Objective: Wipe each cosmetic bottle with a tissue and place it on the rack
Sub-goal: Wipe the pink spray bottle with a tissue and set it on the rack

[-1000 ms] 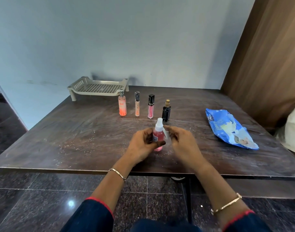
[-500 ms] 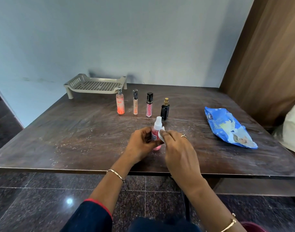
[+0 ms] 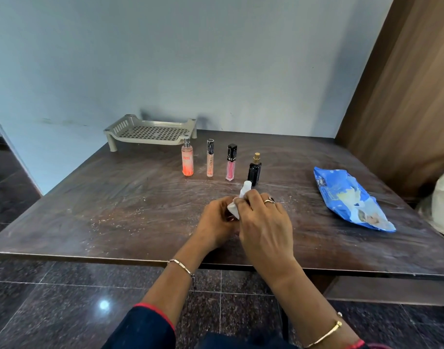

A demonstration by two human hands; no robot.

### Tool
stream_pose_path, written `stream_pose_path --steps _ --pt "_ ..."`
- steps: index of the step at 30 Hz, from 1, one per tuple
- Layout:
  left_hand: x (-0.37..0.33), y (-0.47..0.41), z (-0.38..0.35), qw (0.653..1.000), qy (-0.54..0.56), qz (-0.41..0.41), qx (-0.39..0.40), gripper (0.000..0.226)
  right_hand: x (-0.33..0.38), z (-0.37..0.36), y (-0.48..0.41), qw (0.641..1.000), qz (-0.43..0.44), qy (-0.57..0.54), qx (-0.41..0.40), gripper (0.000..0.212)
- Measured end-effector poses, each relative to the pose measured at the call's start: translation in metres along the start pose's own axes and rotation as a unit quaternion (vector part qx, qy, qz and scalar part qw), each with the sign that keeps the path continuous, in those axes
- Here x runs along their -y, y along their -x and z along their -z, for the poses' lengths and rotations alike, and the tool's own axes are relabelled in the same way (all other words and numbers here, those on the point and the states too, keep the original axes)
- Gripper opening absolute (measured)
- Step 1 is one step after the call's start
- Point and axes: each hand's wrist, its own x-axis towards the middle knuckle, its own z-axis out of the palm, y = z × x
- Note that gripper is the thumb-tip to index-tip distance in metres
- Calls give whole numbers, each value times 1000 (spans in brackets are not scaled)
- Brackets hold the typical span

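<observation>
Front-centre of desk [image 3: 115, 210]: left hand [image 3: 217, 222], grip closed round the small spray bottle [image 3: 246, 187], of which only the white cap shows above the fingers. The right hand [image 3: 263, 227] grip pinches a white tissue [image 3: 233, 209] against the bottle's neck. Upright in a row behind the hands are an orange spray bottle [image 3: 187, 159], beige tube [image 3: 210, 158], pink gloss tube [image 3: 231, 163] and black bottle [image 3: 254, 171]; the grey rack [image 3: 150, 133] sits far-left by the wall, and the blue tissue pack [image 3: 352, 200] lies well right.
</observation>
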Motion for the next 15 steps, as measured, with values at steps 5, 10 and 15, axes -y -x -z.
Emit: stream_pose_path --steps 5,10,15 --pt "5 1 -1 999 38 -13 5 27 -29 -2 13 991 -7 -132 -32 29" --pt "7 -1 1 1000 23 -11 14 34 -57 -12 1 980 -67 -190 8 20" --pt "8 -2 1 1000 15 0 14 31 -68 -12 -40 843 -178 -497 104 16"
